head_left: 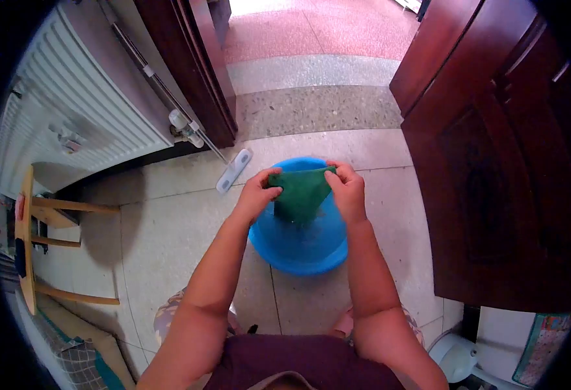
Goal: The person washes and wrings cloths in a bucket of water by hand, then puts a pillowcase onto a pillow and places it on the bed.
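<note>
Pale tiled floor (pixel 175 250) spreads out below, glossy dark-red wooden door (pixel 474 156) on the right, white ribbed metal radiator (pixel 80 84) on the left. And look at the middle: one dark green fabric cloth (pixel 303 193) hangs between both hands, over the far half of a round, bright blue plastic basin (pixel 300 253)! Left hand (pixel 258 194) pinches its upper left corner, thumb in front; right hand (pixel 348 188) grips the upper right corner, top edge drawn nearly straight. Probably water down in that basin, though the view is murky. Room to move: tiles run wide between basin and door, tighter at the far left, where a flat white mop head (pixel 235 171) lies just beside the rim. Counting up: one cloth, one basin, one mop head, two hands.
</note>
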{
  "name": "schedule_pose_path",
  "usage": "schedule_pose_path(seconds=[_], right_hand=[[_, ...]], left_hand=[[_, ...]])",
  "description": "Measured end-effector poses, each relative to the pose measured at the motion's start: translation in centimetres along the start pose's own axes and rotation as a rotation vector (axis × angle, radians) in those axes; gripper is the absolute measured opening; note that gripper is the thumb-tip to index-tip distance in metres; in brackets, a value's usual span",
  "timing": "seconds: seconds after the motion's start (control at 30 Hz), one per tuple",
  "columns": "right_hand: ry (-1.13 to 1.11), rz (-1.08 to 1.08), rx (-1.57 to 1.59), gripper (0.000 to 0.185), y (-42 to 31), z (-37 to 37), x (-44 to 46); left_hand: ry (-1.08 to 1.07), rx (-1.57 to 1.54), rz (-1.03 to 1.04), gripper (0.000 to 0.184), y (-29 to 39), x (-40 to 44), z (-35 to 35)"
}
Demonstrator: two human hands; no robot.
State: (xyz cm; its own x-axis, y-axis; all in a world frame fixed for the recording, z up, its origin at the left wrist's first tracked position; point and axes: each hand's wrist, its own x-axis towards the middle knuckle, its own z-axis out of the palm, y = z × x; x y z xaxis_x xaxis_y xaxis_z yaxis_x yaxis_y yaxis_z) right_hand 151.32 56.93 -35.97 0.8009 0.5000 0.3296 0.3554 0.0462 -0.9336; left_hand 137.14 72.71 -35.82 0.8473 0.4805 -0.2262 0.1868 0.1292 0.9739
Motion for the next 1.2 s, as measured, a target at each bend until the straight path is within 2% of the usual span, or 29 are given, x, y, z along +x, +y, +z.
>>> schedule_pose_path(seconds=[0.1,0.23,0.3,0.4,0.5,0.7,0.8,0.87,0.9,1.0,1.03,1.13,1.2], right_hand=[[-0.032,0.256,0.167,0.012,-1.7,-0.4,0.0],[-0.096,0.206,0.111,0.008,-1.0,-0.4,-0.2],[-0.146,0.169,0.143,0.009,-1.4,-0.3,-0.3],[-0.259,0.415,0.120,0.018,-2.2,-0.8,-0.3],[-0.301,0.274,0.131,0.012,-0.2,-0.5,-0.2],[-0.234,-0.152,-0.595,0.022,2.7,-0.3,-1.3],[-0.414,0.083,-0.862,0.011,2.7,-0.7,-1.6],[-0.302,0.039,-0.872,0.007,4.3,-1.1,-2.5],[-0.247,0.016,-0.874,0.007,5.4,-1.4,-2.8],[-0.266,0.326,-0.378,0.011,9.0,-2.1,-2.4],[-0.299,0.339,-0.284,0.011,7.1,-1.7,-1.9],[-0.389,0.338,-0.094,0.014,0.5,-0.6,-0.1],[-0.452,0.317,-0.094,0.015,-2.4,-0.2,0.2]], left_hand=[[0.004,-0.086,0.016,0.036,0.0,0.5,-0.7],[0.022,-0.003,0.009,0.019,0.8,0.7,-1.8],[0.038,-0.098,0.064,0.012,1.6,0.5,-1.5],[0.052,-0.278,0.029,0.006,1.9,0.5,-1.5],[0.042,-0.474,0.064,0.006,2.2,0.6,-2.1],[-0.010,-0.509,0.079,0.008,2.6,0.4,-1.4],[-0.073,-0.486,0.070,0.009,2.7,0.1,-0.4],[-0.091,-0.487,0.060,0.009,2.9,0.0,-0.3],[-0.087,-0.504,0.053,0.010,3.1,0.0,-0.3],[-0.098,-0.591,0.021,0.011,2.7,0.2,-0.8],[-0.104,-0.628,0.011,0.011,2.3,0.5,-1.0],[-0.034,-0.351,-0.071,0.021,-0.3,0.9,0.4],[-0.095,0.079,-0.021,0.036,0.2,-0.1,2.0]])
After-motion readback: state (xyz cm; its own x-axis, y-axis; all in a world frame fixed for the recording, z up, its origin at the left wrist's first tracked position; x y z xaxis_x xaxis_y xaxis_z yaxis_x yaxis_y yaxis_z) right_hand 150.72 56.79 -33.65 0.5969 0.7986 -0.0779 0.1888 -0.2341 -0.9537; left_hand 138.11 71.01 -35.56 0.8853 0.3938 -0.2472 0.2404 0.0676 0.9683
